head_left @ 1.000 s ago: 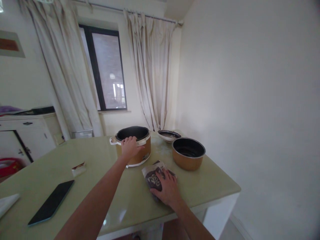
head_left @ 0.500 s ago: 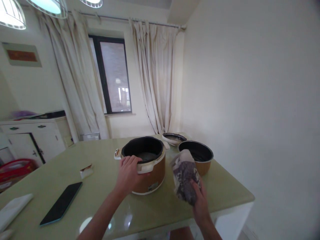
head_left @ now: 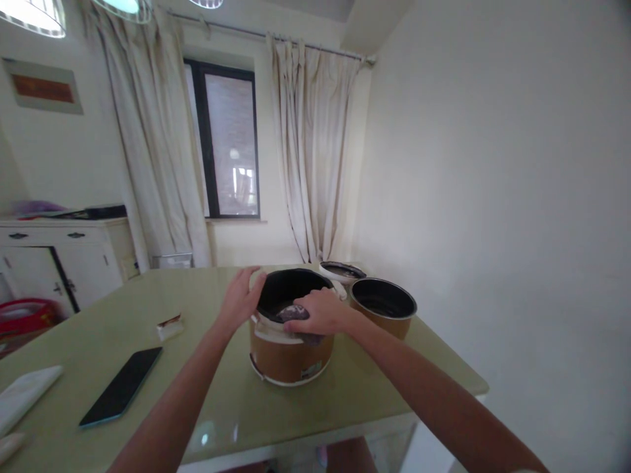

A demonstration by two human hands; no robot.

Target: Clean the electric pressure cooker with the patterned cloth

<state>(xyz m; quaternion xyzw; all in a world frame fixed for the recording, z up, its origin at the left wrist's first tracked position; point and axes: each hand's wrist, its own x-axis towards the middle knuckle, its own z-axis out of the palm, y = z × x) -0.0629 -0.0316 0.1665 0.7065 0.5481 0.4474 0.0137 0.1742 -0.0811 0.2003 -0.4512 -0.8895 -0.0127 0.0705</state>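
Observation:
A brown and white rice cooker body point(head_left: 290, 358) with a dark hollow inside stands on the table, its top uncovered. My left hand point(head_left: 241, 295) grips its left rim, thumb toward the inside and fingers over the outer edge. In my right hand point(head_left: 323, 312) is a bunched grey patterned cloth point(head_left: 296, 313), pressed on the front right rim. Part of the cloth dips inside the opening and part hangs over the outside. Right of the cooker stands the inner pot point(head_left: 383, 302), dark inside and brown outside. Behind them lies the cooker's lid point(head_left: 342, 270), underside up.
On the left of the pale green table point(head_left: 207, 368) lie a dark phone point(head_left: 123, 386), a small white packet point(head_left: 170, 327) and a white slab-like object point(head_left: 29, 394). A wall point(head_left: 493, 230) rises close on the right. The table's front edge is near me.
My right hand has brought the cloth leftward from beside the cooker onto its rim. My left hand has shifted from the front handle to the left rim, and the cooker has turned.

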